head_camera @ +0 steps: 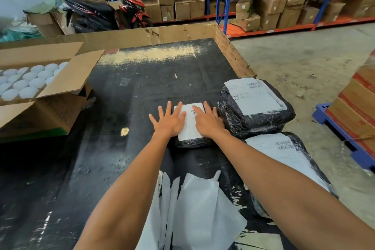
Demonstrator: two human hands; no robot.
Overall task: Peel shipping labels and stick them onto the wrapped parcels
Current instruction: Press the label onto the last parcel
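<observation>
- Left hand flat with fingers spread, pressing the left side of a white shipping label.
- Right hand flat too, fingers straight, pressing the label's right side.
- Label lying on a small black wrapped parcel, mid-worktop.
- Three wrapped parcels counted: the small one plus two larger labelled parcels just to its right, at the worktop's right edge.
- White backing sheets piled at the near edge.
- Open carton of white round lids at left; bare room between carton and parcels.
</observation>
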